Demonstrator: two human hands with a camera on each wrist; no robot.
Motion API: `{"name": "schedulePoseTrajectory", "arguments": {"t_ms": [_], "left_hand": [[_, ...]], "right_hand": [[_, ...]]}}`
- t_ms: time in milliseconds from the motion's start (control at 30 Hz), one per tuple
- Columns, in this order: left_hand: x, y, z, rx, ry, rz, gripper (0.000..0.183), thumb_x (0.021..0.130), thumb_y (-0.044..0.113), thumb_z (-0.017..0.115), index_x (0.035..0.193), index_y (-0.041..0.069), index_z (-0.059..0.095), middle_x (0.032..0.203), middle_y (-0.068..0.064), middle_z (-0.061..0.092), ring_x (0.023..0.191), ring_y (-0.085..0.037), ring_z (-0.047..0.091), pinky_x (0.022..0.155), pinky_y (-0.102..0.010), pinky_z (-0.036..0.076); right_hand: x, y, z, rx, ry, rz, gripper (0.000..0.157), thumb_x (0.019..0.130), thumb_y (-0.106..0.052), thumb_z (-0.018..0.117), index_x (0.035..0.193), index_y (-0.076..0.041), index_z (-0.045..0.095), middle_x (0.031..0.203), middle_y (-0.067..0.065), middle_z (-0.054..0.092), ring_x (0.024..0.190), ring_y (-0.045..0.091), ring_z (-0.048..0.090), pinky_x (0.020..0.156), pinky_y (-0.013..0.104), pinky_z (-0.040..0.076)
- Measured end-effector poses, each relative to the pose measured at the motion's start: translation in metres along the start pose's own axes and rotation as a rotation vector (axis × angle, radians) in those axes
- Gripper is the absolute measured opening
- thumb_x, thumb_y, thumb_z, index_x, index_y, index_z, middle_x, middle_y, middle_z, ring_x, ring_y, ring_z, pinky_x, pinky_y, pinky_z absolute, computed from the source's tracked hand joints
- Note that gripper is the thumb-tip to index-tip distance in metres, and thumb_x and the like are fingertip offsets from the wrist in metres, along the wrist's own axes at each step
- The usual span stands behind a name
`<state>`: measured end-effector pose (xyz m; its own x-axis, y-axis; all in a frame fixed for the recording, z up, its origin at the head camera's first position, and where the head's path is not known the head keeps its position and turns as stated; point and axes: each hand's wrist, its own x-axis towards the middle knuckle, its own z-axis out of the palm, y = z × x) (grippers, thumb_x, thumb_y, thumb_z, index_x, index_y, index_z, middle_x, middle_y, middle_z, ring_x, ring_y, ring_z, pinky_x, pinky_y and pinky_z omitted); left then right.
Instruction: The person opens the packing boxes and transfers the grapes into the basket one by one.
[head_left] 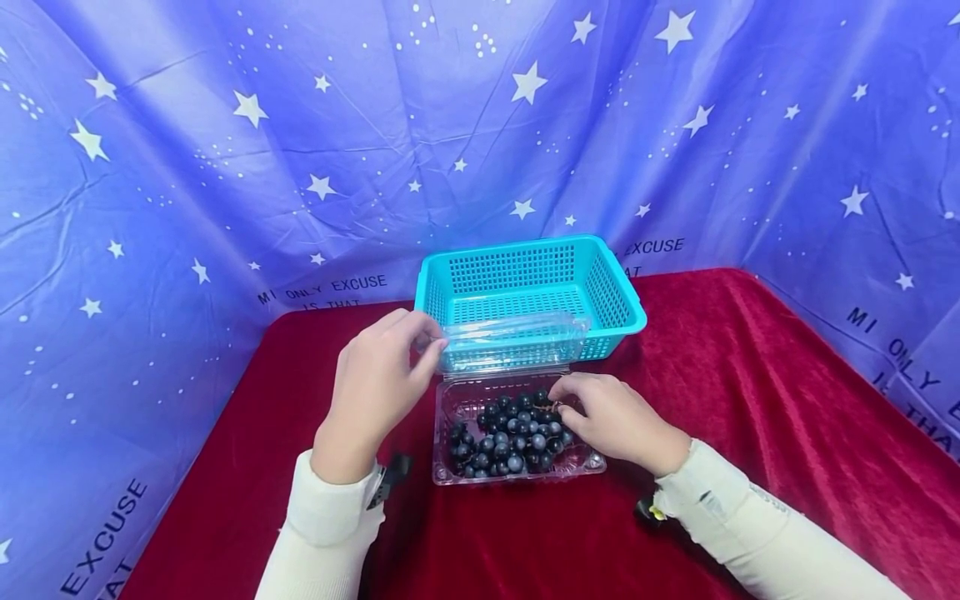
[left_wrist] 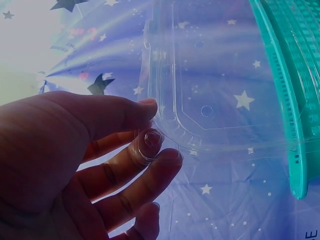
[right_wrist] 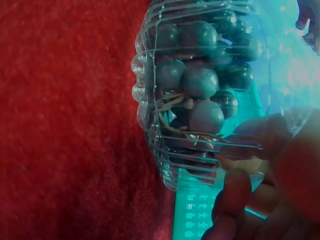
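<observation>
A clear plastic clamshell box (head_left: 444, 471) holds a bunch of dark grapes (head_left: 500, 446). Its hinged lid (head_left: 517, 333) stands raised at the back, overlapping the basket in the head view. My left hand (head_left: 378, 379) pinches the lid's left corner between thumb and fingers, with the rounded corner tab (left_wrist: 150, 142) lying over a fingertip. Over the box's right side, my right hand (head_left: 618, 417) has thumb and index finger at the grape stem (head_left: 550, 407), pinching it. In the right wrist view the brown stem (right_wrist: 192, 133) runs to the fingers behind the clear wall.
Behind the box stands a turquoise slotted basket (head_left: 630, 321), with nothing seen inside. A dark red velvet cloth (head_left: 720, 367) covers the table. The blue star-patterned curtain (head_left: 420, 117) hangs close round the table's back and sides.
</observation>
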<state>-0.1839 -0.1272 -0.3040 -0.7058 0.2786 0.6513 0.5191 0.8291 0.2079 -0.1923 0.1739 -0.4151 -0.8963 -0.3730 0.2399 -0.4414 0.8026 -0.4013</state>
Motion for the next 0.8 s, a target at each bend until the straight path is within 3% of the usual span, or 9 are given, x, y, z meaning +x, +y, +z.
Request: {"name": "schedulePoseTrajectory", "arguments": {"t_ms": [333, 800], "left_hand": [[-0.0001, -0.0007, -0.0004, -0.003, -0.009, 0.0, 0.002, 0.093, 0.022, 0.075, 0.093, 0.02, 0.073, 0.081, 0.004, 0.066, 0.063, -0.01, 0.054, 0.053, -0.029, 0.045], [-0.0007, -0.0013, 0.0007, 0.007, -0.009, 0.0, 0.003, 0.093, 0.021, 0.075, 0.091, 0.021, 0.073, 0.081, 0.004, 0.067, 0.062, -0.01, 0.054, 0.053, -0.029, 0.045]], "right_hand": [[-0.0013, -0.001, 0.001, -0.012, -0.029, 0.002, 0.018, 0.094, -0.018, 0.071, 0.112, -0.019, 0.075, 0.108, -0.006, 0.075, 0.102, 0.016, 0.071, 0.089, 0.043, 0.059], [-0.003, -0.0057, -0.0013, -0.06, -0.05, -0.032, 0.013, 0.093, -0.018, 0.074, 0.106, -0.019, 0.075, 0.101, -0.007, 0.071, 0.093, 0.013, 0.069, 0.085, 0.042, 0.06]]}}
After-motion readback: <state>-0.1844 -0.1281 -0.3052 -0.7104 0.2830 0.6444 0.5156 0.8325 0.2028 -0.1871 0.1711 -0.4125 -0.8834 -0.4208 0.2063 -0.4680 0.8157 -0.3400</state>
